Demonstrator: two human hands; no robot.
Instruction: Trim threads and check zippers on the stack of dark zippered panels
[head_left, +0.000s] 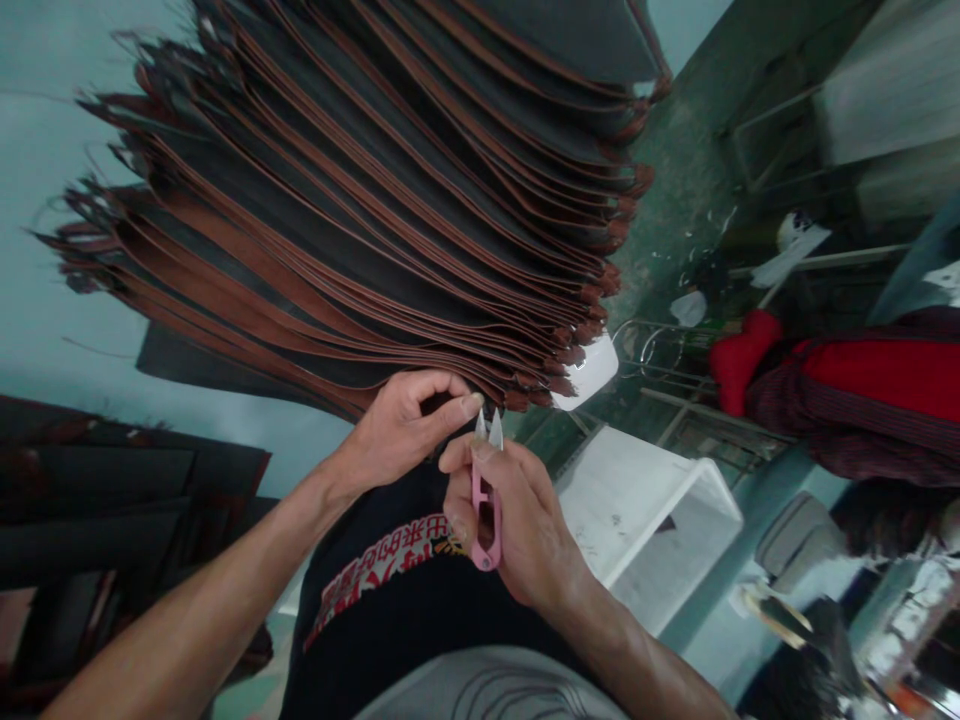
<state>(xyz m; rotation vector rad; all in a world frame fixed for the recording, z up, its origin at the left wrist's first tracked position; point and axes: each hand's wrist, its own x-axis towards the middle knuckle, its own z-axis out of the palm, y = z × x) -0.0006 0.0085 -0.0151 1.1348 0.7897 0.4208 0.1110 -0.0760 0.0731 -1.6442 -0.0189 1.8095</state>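
The fanned pile of dark, flat, leather-like pieces with brown edges (pixel 397 225) lies just beyond both hands. The left hand (pixel 405 428) curls at its near edge, thumb close to the forefinger; what it pinches I cannot tell. Beside it, the right hand (pixel 529 525) grips pink-handled thread snips with pointed metal blades (pixel 478 500), tips parted near the pile's lower right corner.

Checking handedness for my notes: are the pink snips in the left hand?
No, the pink snips are gripped in the right hand.

Pink snips (pixel 485 496) in the right hand (pixel 529 520), left hand (pixel 401 430) at layered dark pieces (pixel 390 230)
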